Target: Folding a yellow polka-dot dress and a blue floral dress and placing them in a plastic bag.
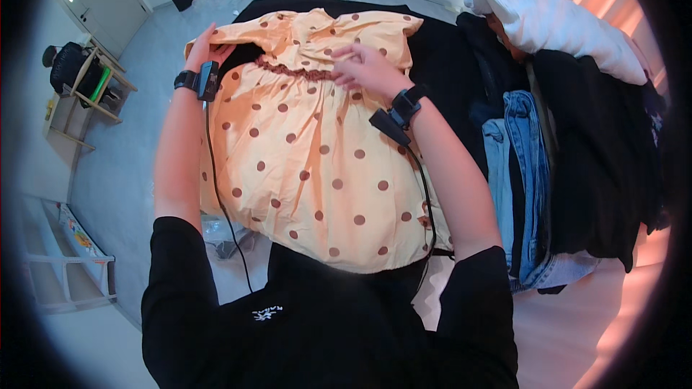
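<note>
A pale orange dress [310, 137] with brown dots lies spread in front of me, its gathered brown waistband [303, 72] running across below the bodice. My left hand [207, 52] is at the dress's left sleeve, closed about the cuff; part of its grip is hidden by the fabric. Over the right side of the bodice, just above the waistband, my right hand [366, 70] is open with its fingers apart. Whether its fingertips touch the cloth is hard to tell. Each wrist wears a black band with a small cabled device.
Black cloth [443, 72] lies under the dress. To the right are folded blue jeans [530, 180], dark garments [595, 158] and a white bundled garment [555, 25]. A chair [72, 72] stands far left, and a white rack [68, 274] is at lower left.
</note>
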A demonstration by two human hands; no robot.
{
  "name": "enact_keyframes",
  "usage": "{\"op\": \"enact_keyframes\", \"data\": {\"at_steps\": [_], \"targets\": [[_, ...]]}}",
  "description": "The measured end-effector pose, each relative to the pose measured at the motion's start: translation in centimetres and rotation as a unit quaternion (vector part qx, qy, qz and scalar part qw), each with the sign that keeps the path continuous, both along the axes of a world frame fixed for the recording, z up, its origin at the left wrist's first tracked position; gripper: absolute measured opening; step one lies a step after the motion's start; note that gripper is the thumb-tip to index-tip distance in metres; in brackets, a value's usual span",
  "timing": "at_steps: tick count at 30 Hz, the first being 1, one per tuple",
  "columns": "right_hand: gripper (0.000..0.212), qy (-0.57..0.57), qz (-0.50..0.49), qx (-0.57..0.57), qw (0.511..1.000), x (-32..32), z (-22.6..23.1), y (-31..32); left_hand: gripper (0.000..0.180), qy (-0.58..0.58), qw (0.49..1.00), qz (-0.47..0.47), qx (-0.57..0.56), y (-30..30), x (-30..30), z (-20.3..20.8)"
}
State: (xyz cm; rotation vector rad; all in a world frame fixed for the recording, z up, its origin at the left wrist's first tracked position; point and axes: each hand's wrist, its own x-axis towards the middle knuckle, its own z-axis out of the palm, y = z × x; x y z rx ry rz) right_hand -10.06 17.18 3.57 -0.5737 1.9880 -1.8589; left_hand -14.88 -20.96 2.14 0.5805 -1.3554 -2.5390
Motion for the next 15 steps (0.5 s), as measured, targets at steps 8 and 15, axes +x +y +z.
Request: {"op": "enact_keyframes", "data": {"at_steps": [8, 15], "targets": [[0.025, -0.137, -0.030, -0.081, 0.987, -1.4, -4.9, 1.7, 0.044, 0.152, 0.986, 0.043, -0.049, -7.0, -2.4, -0.4], [0.026, -0.155, -0.011, -0.133, 0.979, -1.4, -4.6, 2.2, 0.054, 0.310, 0.914, 0.062, -0.252, -2.3, -3.5, 5.9]]}}
